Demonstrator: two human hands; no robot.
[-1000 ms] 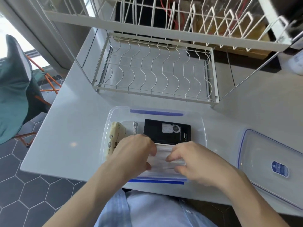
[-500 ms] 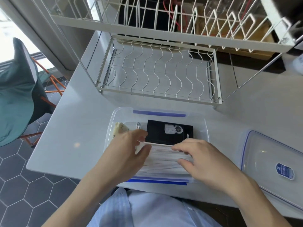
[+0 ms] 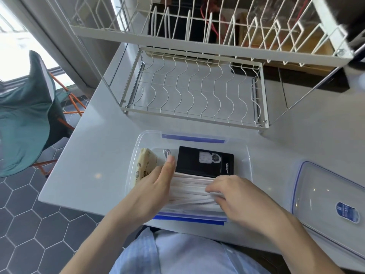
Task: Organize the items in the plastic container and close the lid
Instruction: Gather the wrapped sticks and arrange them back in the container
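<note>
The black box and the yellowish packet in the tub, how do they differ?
The black box is dark, rigid and lies flat in the middle of the plastic container; the yellowish packet is pale, looks soft and leans at the left wall. The box carries a white picture, the packet small dark print. Both sit inside the container, behind the white masks.

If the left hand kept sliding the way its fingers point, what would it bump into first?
Probably the coiled white cable just beyond the left hand, then the plastic container far wall. Depth is hard to judge; the black box lies just beside that line.
</note>
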